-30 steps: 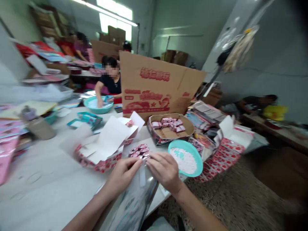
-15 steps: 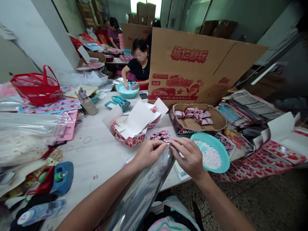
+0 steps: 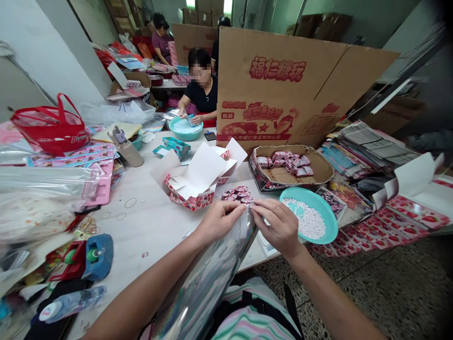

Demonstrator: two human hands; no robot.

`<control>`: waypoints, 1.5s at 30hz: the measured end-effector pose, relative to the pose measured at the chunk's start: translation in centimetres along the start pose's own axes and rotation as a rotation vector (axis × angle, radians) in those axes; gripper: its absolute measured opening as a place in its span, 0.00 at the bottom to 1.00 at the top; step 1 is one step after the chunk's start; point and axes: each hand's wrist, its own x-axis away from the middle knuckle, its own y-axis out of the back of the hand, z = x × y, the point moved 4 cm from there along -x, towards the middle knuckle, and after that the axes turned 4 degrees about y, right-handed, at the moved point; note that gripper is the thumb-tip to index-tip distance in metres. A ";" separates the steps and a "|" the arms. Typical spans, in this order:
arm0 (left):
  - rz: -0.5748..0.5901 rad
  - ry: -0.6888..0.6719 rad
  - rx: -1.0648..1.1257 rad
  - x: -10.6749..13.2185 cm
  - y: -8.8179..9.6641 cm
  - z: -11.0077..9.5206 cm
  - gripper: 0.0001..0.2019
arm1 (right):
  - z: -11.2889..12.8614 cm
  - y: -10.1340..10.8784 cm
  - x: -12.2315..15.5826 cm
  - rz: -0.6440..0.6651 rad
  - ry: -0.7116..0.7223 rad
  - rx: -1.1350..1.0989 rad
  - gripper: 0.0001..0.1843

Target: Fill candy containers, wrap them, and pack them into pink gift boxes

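My left hand and my right hand both pinch the top edge of a long clear plastic bag that hangs from the table edge down over my lap. Just beyond my fingers lies a small pile of pink wrapped candies. An open strawberry-print paper box sits to the left of the pile. A teal bowl of small white pellets rests right of my right hand.
A cardboard tray of pink packets stands before a big printed carton. Plastic bags, a red basket and a bottle crowd the left. A person in black works at a teal bowl across the table.
The view swung left and steadied over the table. Both hands kept their pinch on the bag's top edge and stayed by the candy pile.
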 end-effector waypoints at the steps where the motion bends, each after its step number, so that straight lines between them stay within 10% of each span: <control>1: -0.002 -0.004 -0.024 0.1 0.0 0.1 0.21 | 0.0 -0.1 0.0 0.004 -0.006 -0.008 0.15; 8: -0.026 -0.156 -0.426 -0.3 0.0 3.0 0.17 | -0.1 -1.4 2.0 0.154 0.010 -0.058 0.11; 14: 0.150 -0.186 -0.660 -3.0 -0.6 12.1 0.18 | -0.5 -1.7 7.4 0.283 -0.088 -0.218 0.12; 21: 0.373 -0.200 -0.845 -5.4 -6.4 23.0 0.15 | -6.7 -1.6 11.8 0.200 -0.509 -0.201 0.07; 27: 0.388 -0.100 -0.971 -6.9 -10.8 29.0 0.11 | -12.9 -5.4 15.2 0.271 -0.887 -0.201 0.08; 39: -0.080 0.277 -0.738 -4.9 -11.6 28.5 0.12 | -19.4 -11.3 19.4 0.252 -1.258 -0.315 0.17; 45: -0.256 0.295 -0.379 -10.9 -11.4 25.5 0.11 | -21.1 -15.1 20.7 0.165 -1.407 -0.505 0.16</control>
